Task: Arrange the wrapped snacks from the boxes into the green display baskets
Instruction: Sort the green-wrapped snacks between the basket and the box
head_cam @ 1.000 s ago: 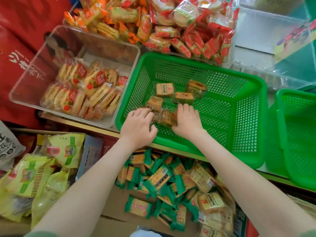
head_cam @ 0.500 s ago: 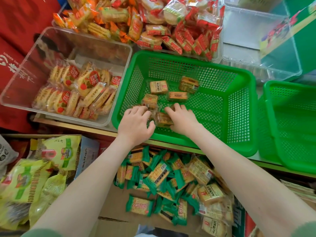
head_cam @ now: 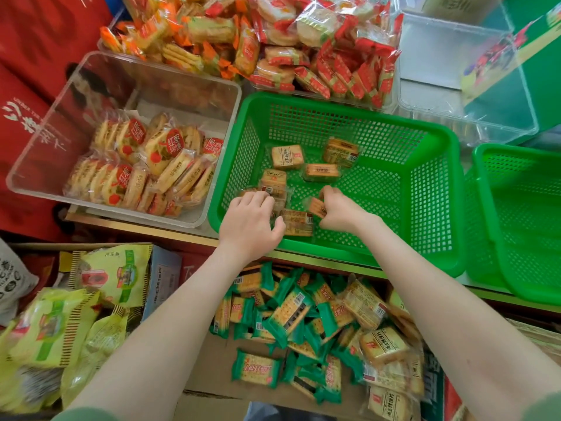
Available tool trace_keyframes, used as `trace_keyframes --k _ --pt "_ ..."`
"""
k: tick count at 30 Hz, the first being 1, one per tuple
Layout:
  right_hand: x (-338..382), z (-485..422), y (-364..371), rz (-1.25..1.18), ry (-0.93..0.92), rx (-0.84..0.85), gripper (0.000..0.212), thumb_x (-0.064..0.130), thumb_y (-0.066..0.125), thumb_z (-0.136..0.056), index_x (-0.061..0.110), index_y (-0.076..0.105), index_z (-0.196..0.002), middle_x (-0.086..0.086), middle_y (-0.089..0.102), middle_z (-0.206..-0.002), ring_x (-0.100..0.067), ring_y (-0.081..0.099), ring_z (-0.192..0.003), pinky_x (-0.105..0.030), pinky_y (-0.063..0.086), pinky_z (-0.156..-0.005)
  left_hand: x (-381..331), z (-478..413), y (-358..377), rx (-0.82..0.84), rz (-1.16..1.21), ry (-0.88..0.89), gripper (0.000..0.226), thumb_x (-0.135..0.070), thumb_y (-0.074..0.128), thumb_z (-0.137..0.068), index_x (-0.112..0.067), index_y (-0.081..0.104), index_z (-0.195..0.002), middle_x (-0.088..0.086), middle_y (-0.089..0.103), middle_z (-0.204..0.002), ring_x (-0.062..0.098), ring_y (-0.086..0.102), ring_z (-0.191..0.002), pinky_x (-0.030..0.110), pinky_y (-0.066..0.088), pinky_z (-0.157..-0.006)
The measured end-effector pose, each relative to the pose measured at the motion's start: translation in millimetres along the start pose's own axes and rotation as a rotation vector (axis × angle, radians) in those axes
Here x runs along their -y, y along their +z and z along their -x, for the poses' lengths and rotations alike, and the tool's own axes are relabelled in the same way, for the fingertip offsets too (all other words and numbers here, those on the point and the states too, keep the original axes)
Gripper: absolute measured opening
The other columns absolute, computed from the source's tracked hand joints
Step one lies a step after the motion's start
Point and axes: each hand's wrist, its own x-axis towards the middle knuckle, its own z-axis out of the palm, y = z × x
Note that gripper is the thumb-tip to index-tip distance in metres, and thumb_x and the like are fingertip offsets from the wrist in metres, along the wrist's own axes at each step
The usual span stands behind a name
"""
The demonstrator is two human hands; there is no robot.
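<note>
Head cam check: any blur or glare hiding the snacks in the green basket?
Head view: green basket sharp, evenly lit; the packet in the right hand slightly blurred; reflections on the clear bin upper right; edges bowed by wide lens.

红枣 on red oval labels (head_cam: 168,144) of binned biscuit packs (head_cam: 127,183), print on wrapped snacks (head_cam: 287,158) too blurred

Green basket (head_cam: 334,108): moulded plastic, perforated walls and floor, smooth rim with a soft gloss.
Second green basket (head_cam: 516,151): same plastic, same finish.
Wrapped snacks (head_cam: 287,157) in the first basket: clear glossy film, crinkled at the seals.
Clear bin (head_cam: 91,95): transparent hard plastic, smooth, reflective.
Upper clear bin (head_cam: 455,71): likewise transparent and shiny.
Cardboard box (head_cam: 212,369): brown, matt, slightly rough.
Green-ended packets (head_cam: 256,367) in it: printed glossy film.
Yellow-green bags (head_cam: 115,278): shiny printed plastic, creased.
</note>
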Motion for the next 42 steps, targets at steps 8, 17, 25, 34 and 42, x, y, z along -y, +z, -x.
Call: trace_keyframes --k 8,17,25,34,42 --pt "30 -1 11 0.291 -0.352 0.029 0.07 0.019 0.076 -0.074 0.014 0.03 -0.127 -0.008 0.049 -0.111 -0.02 0.045 -0.093 -0.034 0.045 -0.078 1 -1 0 -0.035 0.024 0.017 0.052 -0.038 0.034 -0.082 -0.004 0.063 -0.106 0.011 0.064 -0.111 0.028 0.058 -0.103 0.04 0.046 -0.087" --pt "20 29 0 0.145 -0.286 -0.346 0.061 0.015 0.073 -0.072 0.013 0.041 -0.125 -0.007 0.054 -0.109 -0.026 0.05 -0.096 -0.037 0.043 -0.076 7 -2 3 -0.038 0.009 0.026 0.056 -0.042 0.029 -0.084 -0.006 0.062 -0.11 0.009 0.063 -0.115 0.027 0.056 -0.105 0.04 0.044 -0.089" --pt "-1 143 -1 -0.022 -0.327 -0.521 0.06 0.011 0.074 -0.073 0.009 0.044 -0.125 -0.009 0.052 -0.113 -0.024 0.045 -0.099 -0.037 0.039 -0.087 -9 5 -8 -0.022 -0.004 0.013 0.052 -0.035 0.025 -0.089 -0.001 0.063 -0.096 0.017 0.065 -0.097 0.034 0.06 -0.089 0.042 0.047 -0.077" --pt "-16 193 70 0.193 -0.426 -0.512 0.088 0.017 0.088 -0.058 0.009 0.035 -0.128 -0.014 0.059 -0.11 -0.035 0.058 -0.097 -0.045 0.049 -0.087 -49 70 6 -0.151 0.014 0.126 0.041 -0.024 0.052 -0.092 0.002 0.057 -0.124 0.019 0.06 -0.124 0.034 0.054 -0.119 0.049 0.036 -0.105" --pt "-47 199 156 0.423 -0.222 -0.135 0.083 0.036 0.072 -0.083 0.013 0.025 -0.147 -0.007 0.048 -0.136 -0.027 0.043 -0.126 -0.04 0.03 -0.108 -40 141 19 -0.084 -0.019 0.089 0.059 -0.012 0.055 -0.084 0.002 0.042 -0.141 0.021 0.038 -0.148 0.034 0.034 -0.139 0.051 0.022 -0.114"
